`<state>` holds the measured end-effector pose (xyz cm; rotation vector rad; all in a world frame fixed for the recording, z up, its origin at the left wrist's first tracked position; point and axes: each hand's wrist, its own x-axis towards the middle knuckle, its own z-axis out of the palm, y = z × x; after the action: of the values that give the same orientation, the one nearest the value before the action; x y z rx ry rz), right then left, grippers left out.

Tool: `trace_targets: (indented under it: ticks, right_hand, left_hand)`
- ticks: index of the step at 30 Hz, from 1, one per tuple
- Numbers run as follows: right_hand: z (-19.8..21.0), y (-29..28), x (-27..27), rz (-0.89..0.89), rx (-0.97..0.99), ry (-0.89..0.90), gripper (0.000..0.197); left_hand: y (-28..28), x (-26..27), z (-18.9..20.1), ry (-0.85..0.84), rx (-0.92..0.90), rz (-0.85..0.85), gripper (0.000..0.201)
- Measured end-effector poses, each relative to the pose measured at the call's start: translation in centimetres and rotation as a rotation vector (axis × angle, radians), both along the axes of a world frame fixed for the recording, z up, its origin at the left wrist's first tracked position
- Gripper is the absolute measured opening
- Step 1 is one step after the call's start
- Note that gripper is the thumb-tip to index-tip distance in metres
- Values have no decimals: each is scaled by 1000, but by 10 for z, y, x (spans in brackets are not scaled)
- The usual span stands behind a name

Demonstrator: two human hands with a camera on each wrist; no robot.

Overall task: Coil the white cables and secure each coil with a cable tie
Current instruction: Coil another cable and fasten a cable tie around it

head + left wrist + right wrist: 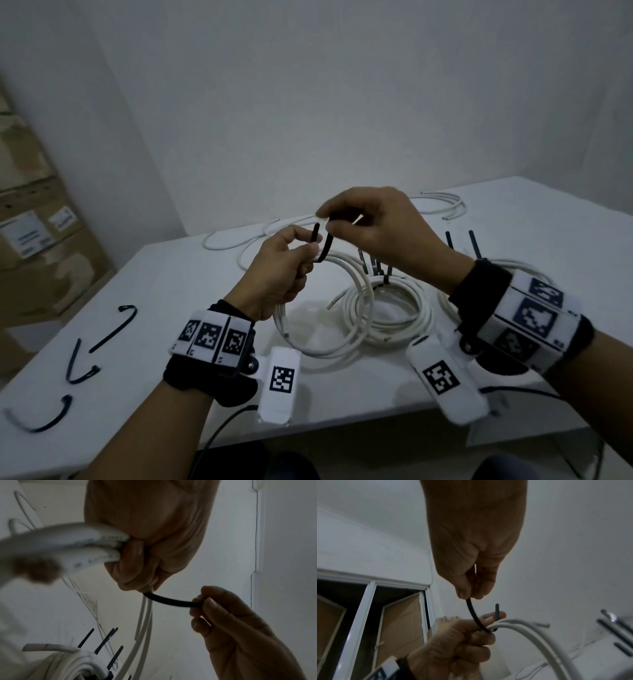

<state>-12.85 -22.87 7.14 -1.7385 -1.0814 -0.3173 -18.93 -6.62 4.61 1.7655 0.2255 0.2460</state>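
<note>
Dim, even light; no lamp in view. Plain white walls (342, 102) meet in a corner behind a white table (178, 291). Stacked cardboard boxes (37, 240) with white labels stand against the left wall, beside the table. The right wrist view shows a white frame (368, 588) with dark openings and brown panels, possibly a shelf unit; too blurred to confirm.
</note>
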Motion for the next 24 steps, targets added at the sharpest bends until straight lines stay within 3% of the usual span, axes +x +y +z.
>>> trace_targets:
  ticks: [2,5,13,24]
  right_hand:
    - [-1,6,2,-19,167,200,17]
    - [-3,14,2,-51,233,297,18]
    - [-3,18,-10,-51,214,252,21]
    - [-4,16,-16,-52,207,257,23]
  left_hand:
    - [-3,-2,1,-55,28,9,13]
    - [-6,-4,3,-178,110,39,17]
    - [-7,-9,17,-393,450,214,13]
    - [-14,-17,19,-408,731,267,13]
